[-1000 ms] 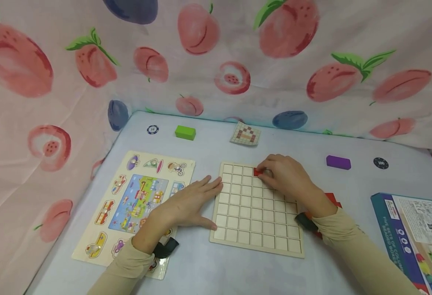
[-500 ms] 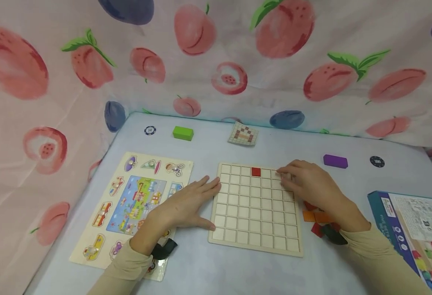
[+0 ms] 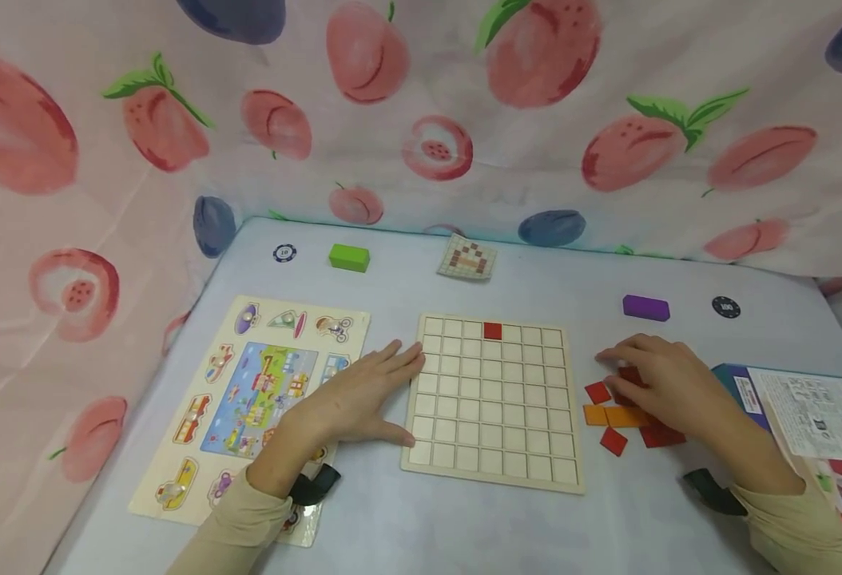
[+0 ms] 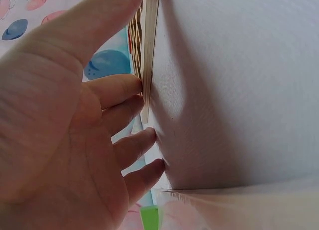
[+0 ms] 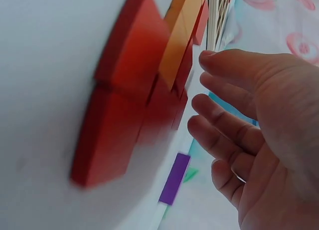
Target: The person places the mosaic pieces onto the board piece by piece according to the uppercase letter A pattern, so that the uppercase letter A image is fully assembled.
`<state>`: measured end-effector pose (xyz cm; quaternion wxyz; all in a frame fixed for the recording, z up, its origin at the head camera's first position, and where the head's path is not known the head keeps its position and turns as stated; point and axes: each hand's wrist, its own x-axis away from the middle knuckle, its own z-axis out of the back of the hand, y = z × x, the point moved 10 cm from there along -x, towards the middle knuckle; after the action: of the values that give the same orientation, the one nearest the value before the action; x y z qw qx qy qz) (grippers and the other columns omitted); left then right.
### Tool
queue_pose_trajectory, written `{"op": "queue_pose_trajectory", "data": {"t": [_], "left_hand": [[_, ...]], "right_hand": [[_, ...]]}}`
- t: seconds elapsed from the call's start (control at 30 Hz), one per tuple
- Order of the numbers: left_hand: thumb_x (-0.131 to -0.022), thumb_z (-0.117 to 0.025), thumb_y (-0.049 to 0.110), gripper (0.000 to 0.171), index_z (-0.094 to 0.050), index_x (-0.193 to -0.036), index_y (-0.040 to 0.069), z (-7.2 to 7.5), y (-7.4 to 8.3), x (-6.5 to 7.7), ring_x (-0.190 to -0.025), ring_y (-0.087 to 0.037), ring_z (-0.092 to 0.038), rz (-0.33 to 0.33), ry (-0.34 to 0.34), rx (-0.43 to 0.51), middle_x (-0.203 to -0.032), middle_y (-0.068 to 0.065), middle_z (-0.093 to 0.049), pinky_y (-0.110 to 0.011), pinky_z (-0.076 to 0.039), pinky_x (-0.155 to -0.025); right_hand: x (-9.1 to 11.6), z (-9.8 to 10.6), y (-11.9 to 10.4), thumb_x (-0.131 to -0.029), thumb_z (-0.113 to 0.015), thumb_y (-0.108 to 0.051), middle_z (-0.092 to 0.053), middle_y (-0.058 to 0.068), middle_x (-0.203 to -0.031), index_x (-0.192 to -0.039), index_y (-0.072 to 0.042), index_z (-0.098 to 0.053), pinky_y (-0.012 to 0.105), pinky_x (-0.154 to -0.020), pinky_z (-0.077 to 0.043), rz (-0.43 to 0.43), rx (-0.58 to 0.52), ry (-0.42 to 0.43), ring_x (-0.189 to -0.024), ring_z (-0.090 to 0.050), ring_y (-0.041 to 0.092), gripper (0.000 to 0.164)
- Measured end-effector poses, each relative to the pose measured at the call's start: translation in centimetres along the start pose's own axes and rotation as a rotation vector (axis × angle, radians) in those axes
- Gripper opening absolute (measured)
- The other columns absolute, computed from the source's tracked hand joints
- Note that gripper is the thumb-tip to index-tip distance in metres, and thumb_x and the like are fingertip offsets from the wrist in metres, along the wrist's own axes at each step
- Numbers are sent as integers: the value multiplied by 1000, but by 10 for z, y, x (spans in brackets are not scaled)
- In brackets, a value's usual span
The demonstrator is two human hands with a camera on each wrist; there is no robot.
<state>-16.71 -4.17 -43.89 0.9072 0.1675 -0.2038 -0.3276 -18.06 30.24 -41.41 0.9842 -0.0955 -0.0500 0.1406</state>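
A wooden grid board [image 3: 493, 399] lies mid-table, with one red square tile [image 3: 492, 331] in a cell of its top row. Spread fingers of my left hand [image 3: 352, 399] touch the board's left edge; the left wrist view shows the fingertips against its wooden side. My right hand [image 3: 669, 387] hovers over loose red tiles [image 3: 613, 442] and orange tiles [image 3: 618, 416] right of the board. In the right wrist view its fingers [image 5: 219, 103] are loosely bent with nothing between them, apart from the tiles. The hand hides some of the pile in the head view.
A picture puzzle board [image 3: 263, 399] lies on the left. At the back are a green block [image 3: 349, 258], a pattern card [image 3: 467, 258] and a chip [image 3: 285, 253]. A purple block [image 3: 646, 307], a black chip [image 3: 726, 307] and a printed box [image 3: 809, 415] are on the right.
My right hand has let go of the red tile in the top row and moved right, away from the board to above the loose tiles. The left hand has stayed at the board's edge.
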Motion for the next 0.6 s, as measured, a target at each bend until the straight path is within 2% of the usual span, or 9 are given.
{"op": "queue_pose_trajectory", "data": {"t": [0.17, 0.37, 0.47, 0.6], "left_hand": [[-83, -87, 56, 112, -30, -169, 11, 0, 0, 1, -169, -34, -14, 5, 0, 12, -180, -4, -19, -56, -24, -136], [-83, -87, 56, 112, -31, -169, 11, 1, 1, 1, -169, -35, -15, 3, 4, 8, -180, -4, -20, -56, -25, -136], [-83, -87, 56, 112, -31, -169, 11, 2, 1, 1, -169, -35, -15, 0, 8, 7, -180, -4, -20, -56, -25, -136], [-83, -87, 56, 112, -31, -169, 11, 2, 1, 1, -169, -35, -15, -1, 10, 10, -180, -4, -20, -57, -24, -136]], "right_hand": [[8, 3, 13, -89, -86, -26, -72, 23, -126, -126, -12, -78, 70, -98, -53, -53, 8, 6, -114, -66, 44, 41], [10, 1, 29, -90, -85, -39, -76, 21, -111, -123, -8, -76, 67, -91, -53, -159, 3, 9, -103, -67, 41, 46], [7, 0, 26, -89, -86, -36, -77, 18, -108, -123, -9, -76, 65, -90, -53, -146, -15, 10, -99, -69, 38, 44], [4, 0, 19, -87, -88, -25, -75, 19, -117, -127, -11, -75, 62, -91, -54, -97, -24, 15, -102, -69, 36, 45]]}}
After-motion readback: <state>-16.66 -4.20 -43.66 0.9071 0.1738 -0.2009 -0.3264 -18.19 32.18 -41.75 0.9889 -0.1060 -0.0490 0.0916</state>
